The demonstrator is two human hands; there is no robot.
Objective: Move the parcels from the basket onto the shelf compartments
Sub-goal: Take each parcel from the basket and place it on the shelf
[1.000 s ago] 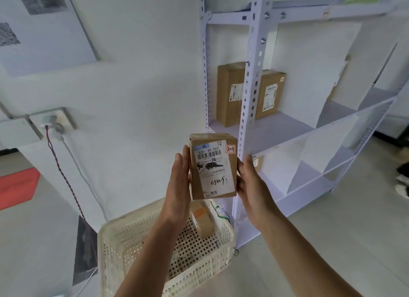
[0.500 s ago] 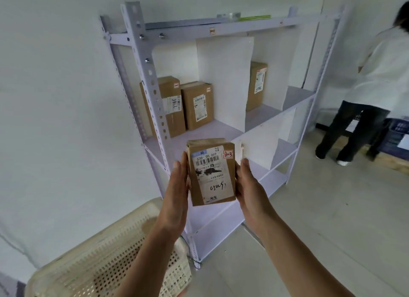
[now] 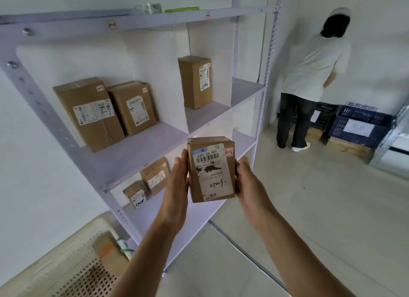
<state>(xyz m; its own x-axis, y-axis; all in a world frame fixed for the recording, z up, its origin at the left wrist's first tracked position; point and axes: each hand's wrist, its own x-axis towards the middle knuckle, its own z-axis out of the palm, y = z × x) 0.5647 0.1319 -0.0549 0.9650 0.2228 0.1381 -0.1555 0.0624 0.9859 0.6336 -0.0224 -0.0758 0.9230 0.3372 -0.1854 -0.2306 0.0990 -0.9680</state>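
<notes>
A small brown parcel (image 3: 211, 169) with a white label and a red "2-3" tag is held upright between my left hand (image 3: 177, 190) and my right hand (image 3: 249, 186), in front of the lavender shelf (image 3: 124, 157). The upper left compartment holds two boxes (image 3: 90, 115) (image 3: 132, 108); the upper right one holds a tall box (image 3: 195, 81). Two small parcels (image 3: 155, 175) (image 3: 136, 194) sit in the lower left compartment. The cream basket (image 3: 55, 263) at bottom left holds another parcel (image 3: 109, 252).
A person in a white top (image 3: 309, 79) stands at the right by the wall, back turned. Blue crates (image 3: 358, 124) on wooden pallets lie beside them. A metal rail (image 3: 254, 259) runs across the grey floor. Small items rest on the shelf top (image 3: 181, 8).
My view has swung right and closer to the shelf; the basket has slid to the lower left corner. Both hands still hold the parcel at chest height, now nearer the compartments.
</notes>
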